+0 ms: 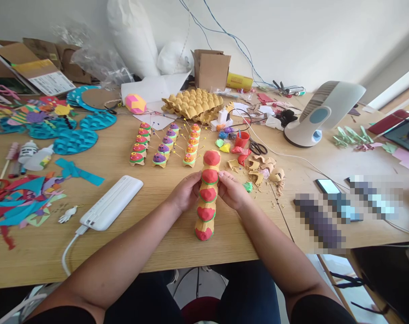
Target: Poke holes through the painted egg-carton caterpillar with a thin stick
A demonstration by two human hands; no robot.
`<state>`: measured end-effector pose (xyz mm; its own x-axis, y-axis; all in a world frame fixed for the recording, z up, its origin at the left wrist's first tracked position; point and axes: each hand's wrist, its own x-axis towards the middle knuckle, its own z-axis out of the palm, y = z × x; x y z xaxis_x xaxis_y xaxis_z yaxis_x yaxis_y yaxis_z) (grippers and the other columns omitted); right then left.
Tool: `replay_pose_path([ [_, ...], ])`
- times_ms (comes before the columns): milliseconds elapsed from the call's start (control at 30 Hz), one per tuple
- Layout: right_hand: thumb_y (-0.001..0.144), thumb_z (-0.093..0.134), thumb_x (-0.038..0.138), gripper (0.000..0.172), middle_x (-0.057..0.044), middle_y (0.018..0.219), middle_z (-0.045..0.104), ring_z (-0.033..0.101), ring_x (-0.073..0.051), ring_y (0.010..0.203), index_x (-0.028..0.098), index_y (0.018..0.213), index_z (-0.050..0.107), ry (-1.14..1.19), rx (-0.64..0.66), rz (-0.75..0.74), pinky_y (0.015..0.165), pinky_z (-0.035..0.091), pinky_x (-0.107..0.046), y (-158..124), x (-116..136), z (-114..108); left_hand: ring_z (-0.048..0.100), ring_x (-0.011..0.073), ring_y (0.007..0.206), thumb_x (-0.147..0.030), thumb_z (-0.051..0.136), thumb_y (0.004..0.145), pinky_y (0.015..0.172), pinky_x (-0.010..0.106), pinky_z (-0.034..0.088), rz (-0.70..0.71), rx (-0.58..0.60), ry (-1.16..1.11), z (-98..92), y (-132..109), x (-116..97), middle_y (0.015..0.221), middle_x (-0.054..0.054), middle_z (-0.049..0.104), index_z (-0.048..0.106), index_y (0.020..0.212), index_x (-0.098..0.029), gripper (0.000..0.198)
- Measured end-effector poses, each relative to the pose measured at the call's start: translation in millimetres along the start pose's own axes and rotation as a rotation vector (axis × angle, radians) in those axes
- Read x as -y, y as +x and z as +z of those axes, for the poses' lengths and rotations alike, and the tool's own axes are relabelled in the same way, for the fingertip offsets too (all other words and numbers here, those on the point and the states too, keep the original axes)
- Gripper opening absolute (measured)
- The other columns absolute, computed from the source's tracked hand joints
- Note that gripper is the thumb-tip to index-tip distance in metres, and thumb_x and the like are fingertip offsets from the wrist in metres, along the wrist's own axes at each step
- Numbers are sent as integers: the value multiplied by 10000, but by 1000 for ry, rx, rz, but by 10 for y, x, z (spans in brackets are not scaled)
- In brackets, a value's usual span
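A strip of egg carton (208, 195) with red clay on its several bumps and green clay rims lies lengthwise before me, near the table's front edge. My left hand (186, 191) grips its left side, and my right hand (231, 189) holds the right side, both near the second bump from the far end. Some fingertips are hidden behind the strip. Beyond it stand three finished-looking caterpillar strips: a red one (140, 144), a purple one (165, 145) and an orange one (191, 145), with pins stuck in them.
Carton scraps (258, 171), lumps of coloured clay (225, 145), a red cup (242, 139) and black scissors (258, 147) lie to the right. A white power bank (112, 202) is at left, a fan (321, 114) at back right, egg trays (194, 104) behind.
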<state>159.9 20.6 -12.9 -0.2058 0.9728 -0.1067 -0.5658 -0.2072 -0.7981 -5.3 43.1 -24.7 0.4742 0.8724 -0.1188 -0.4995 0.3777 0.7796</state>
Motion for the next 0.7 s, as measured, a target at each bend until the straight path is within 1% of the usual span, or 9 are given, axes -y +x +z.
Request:
replay_pose_path([
  [100, 742, 879, 473, 329, 39, 795, 732, 672, -118, 739, 225, 833, 683, 13, -16, -8, 718, 553, -248, 4, -7, 4, 708, 252, 887, -510, 751, 849, 779, 371, 512, 1, -6, -4, -1, 3, 5, 961, 50, 787, 793, 908, -280, 241],
  [233, 721, 889, 492, 354, 37, 796, 727, 670, -119, 734, 229, 861, 699, 27, 0, -3, 712, 561, -246, 9, -6, 15, 718, 250, 904, -500, 747, 861, 774, 374, 528, -11, -10, -46, -4, 14, 6, 973, 39, 792, 788, 931, -295, 220],
  [300, 700, 908, 470, 354, 46, 772, 714, 657, -112, 711, 231, 845, 691, 32, -13, -10, 698, 559, -240, 10, -3, 20, 719, 238, 874, -483, 753, 865, 749, 359, 542, -21, -13, -82, -1, 16, 2, 967, 33, 793, 784, 932, -290, 206],
  [467, 703, 908, 444, 346, 43, 733, 695, 622, -118, 660, 223, 808, 664, 42, -29, -36, 653, 544, -254, -4, 17, 37, 709, 170, 736, -404, 771, 875, 649, 263, 557, -70, 15, -170, 14, 9, -12, 913, 38, 782, 772, 959, -199, 222],
  [567, 705, 907, 449, 346, 33, 756, 712, 638, -124, 688, 221, 849, 691, 54, -20, -39, 666, 542, -250, -12, 21, 42, 721, 160, 746, -343, 740, 911, 670, 247, 576, -67, 20, -234, 26, 5, -32, 921, 46, 788, 759, 986, -155, 203],
  [633, 698, 917, 432, 350, 25, 795, 731, 659, -126, 727, 218, 876, 706, 54, -15, -32, 702, 551, -251, -13, 16, 41, 730, 160, 769, -313, 704, 940, 687, 248, 586, -70, 12, -263, 36, 2, -48, 950, 51, 795, 752, 1016, -147, 189],
  [700, 676, 936, 407, 355, 25, 797, 733, 664, -121, 731, 212, 863, 706, 62, -15, -22, 714, 551, -247, -14, 11, 41, 731, 154, 772, -296, 681, 956, 686, 242, 588, -78, 7, -274, 45, 0, -59, 961, 50, 798, 745, 1036, -145, 183],
])
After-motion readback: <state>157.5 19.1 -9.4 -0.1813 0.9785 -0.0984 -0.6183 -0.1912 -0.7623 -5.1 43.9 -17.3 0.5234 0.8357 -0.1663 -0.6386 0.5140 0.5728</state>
